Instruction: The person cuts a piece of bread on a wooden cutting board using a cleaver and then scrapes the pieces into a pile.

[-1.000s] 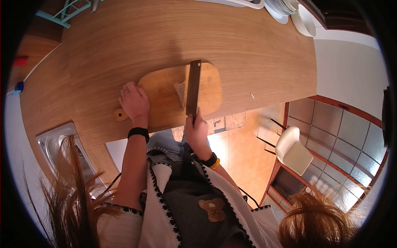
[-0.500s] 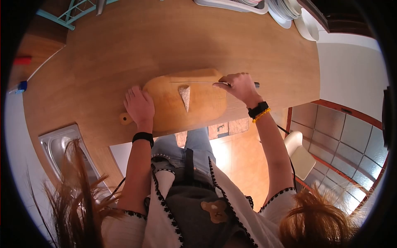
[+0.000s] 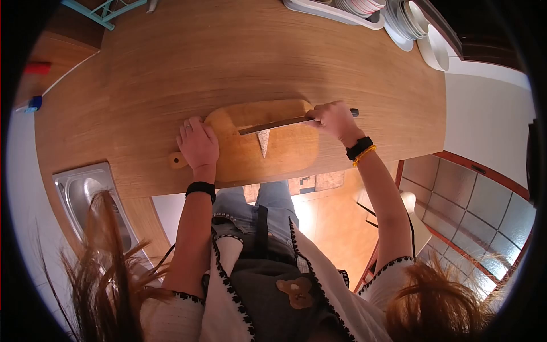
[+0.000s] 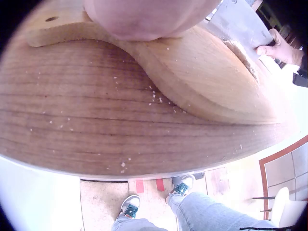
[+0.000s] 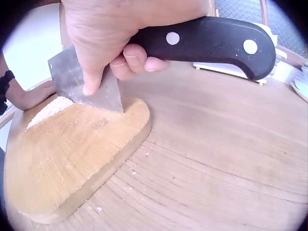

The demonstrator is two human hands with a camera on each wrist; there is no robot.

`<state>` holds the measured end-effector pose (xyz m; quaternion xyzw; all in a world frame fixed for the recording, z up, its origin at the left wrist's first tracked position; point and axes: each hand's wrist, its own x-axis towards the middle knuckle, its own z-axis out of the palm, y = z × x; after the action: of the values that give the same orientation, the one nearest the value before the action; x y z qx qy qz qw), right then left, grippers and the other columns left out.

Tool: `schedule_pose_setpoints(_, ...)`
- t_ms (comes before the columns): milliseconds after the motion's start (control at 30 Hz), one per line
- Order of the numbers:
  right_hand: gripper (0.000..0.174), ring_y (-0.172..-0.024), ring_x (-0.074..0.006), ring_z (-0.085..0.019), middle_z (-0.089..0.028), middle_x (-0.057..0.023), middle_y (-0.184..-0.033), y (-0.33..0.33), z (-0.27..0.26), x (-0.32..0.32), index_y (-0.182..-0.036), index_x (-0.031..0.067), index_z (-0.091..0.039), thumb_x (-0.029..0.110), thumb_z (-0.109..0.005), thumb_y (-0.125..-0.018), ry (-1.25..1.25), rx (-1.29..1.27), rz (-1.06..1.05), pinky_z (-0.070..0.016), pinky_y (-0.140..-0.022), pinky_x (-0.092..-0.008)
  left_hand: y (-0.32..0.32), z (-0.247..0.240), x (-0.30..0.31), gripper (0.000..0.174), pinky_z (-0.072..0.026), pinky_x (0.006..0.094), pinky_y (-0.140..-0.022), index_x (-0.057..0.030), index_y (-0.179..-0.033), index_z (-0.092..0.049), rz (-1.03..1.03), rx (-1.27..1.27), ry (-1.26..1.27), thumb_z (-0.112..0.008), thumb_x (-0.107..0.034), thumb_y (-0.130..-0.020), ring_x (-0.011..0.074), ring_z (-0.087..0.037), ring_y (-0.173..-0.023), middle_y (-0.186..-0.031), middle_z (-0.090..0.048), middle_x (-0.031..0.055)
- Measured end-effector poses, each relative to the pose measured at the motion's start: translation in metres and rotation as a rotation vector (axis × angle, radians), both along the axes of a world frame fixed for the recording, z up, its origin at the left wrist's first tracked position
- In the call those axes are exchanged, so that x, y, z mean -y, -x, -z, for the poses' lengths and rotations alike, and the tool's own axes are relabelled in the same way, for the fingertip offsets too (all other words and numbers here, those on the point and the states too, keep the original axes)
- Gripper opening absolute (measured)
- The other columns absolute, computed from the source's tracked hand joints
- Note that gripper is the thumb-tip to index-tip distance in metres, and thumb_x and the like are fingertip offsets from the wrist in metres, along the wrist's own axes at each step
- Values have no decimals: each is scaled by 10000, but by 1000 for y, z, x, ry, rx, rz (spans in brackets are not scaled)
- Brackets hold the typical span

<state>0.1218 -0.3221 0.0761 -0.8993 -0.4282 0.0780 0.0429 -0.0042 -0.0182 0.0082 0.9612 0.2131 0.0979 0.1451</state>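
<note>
My right hand [image 3: 336, 121] grips a cleaver [image 3: 276, 124] near where its black handle meets the blade, the thumb lying along the blade in the right wrist view. The broad steel blade [image 5: 67, 72] reaches leftward across the wooden cutting board [image 3: 239, 162]. It overlaps the wide end of a pale, crumbly triangular piece [image 3: 264, 145], whose narrow tip points toward me. My left hand [image 3: 199, 145] rests on the board's left end, beside the handle with its hole. In the left wrist view, part of that hand [image 4: 144, 19] covers the board's edge.
Small crumbs [image 4: 154, 96] are scattered on the wooden counter [image 3: 171, 74] around the board. At the back right stand a dish rack [image 3: 336, 12] and stacked plates [image 3: 401, 28]. A metal sink [image 3: 85, 194] is set in at the left. A pale chair [image 3: 419, 228] stands beyond the counter's right side.
My right hand has swung out to the right with the cleaver, turning the blade from pointing away to lying crosswise. Since then the blade has come down over the piece's wide end. The left hand stays.
</note>
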Motion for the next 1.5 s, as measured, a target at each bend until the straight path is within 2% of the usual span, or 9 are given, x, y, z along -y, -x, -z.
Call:
schedule_pose_setpoints(200, 292, -551, -226, -587, -599, -6, -613, 14, -12, 2, -720, 154, -668, 406, -610, -854, -167, -16, 124, -450, -499, -348, 0, 1, 0, 97, -405, 410, -751, -102, -909, -505, -1, 19, -4, -443, -172, -885, 284, -544, -902, -914, -576, 79)
schedule_pose_setpoints(300, 215, -498, -257, -556, -608, -51, -625, 42, -24, -5, -776, 122, -661, 306, -621, -880, -396, 29, 423, -438, -462, -331, 0, 0, -1, 98, -405, 407, -749, -102, -912, -507, -2, -1, -10, -443, -172, -886, 282, -545, -899, -914, -576, 78)
schedule_pose_setpoints(433, 210, -413, -147, -510, -531, -50, -545, 108, -31, -12, -805, 8, -558, 165, -525, -941, -658, -656, 1161, -400, -408, -275, 0, 0, 0, 90, -406, 406, -748, -101, -912, -508, -3, 7, -14, -452, -162, -879, 283, -547, -897, -926, -581, 77)
schedule_pose_setpoints(700, 166, -406, -115, -492, -506, -34, -581, 197, -16, -48, -864, 0, -501, 134, -465, -955, -991, -750, 1549, -393, -382, -257, 1, 3, 0, 114, -411, 405, -758, -100, -951, -525, 22, 47, -33, -457, -154, -876, 281, -554, -919, -957, -596, 75)
schedule_pose_setpoints(900, 237, -413, -188, -567, -547, -114, -519, 198, -10, -71, -1066, -43, -516, 147, -450, -941, -717, -593, 1473, -451, -398, -324, 2, 5, 0, 115, -416, 412, -760, -99, -953, -525, 17, 56, -54, -453, -156, -883, 287, -558, -911, -944, -601, 79)
schedule_pose_setpoints(967, 246, -446, -291, -590, -557, -169, -524, 198, -9, -84, -1101, -31, -520, 131, -449, -930, -697, -586, 1447, -460, -430, -387, 2, 4, -1, 110, -418, 415, -756, -97, -949, -522, 10, 37, -35, -454, -155, -884, 292, -560, -906, -937, -604, 81)
schedule_pose_setpoints(1033, 166, -380, -138, -513, -524, -58, -545, 207, 7, -93, -994, -19, -529, 124, -468, -938, -709, -469, 1330, -423, -373, -292, 3, 4, 0, 110, -417, 418, -756, -96, -948, -520, 12, 23, -34, -454, -156, -885, 293, -559, -913, -945, -603, 81)
schedule_pose_setpoints(1200, 181, -468, -316, -564, -522, -195, -540, 210, -1, -116, -1049, -40, -530, 79, -490, -918, -626, -390, 1167, -390, -425, -395, 2, 2, 0, 113, -414, 427, -756, -93, -947, -517, 13, -9, -15, -447, -161, -889, 292, -553, -937, -967, -596, 84)
schedule_pose_setpoints(1500, 236, -556, -370, -595, -592, -199, -625, 207, -16, -124, -1108, -8, -556, 112, -540, -907, -507, -423, 931, -446, -485, -426, 1, 3, -1, 116, -415, 432, -758, -88, -939, -513, -4, -29, -33, -454, -169, -881, 295, -551, -947, -996, -596, 93)
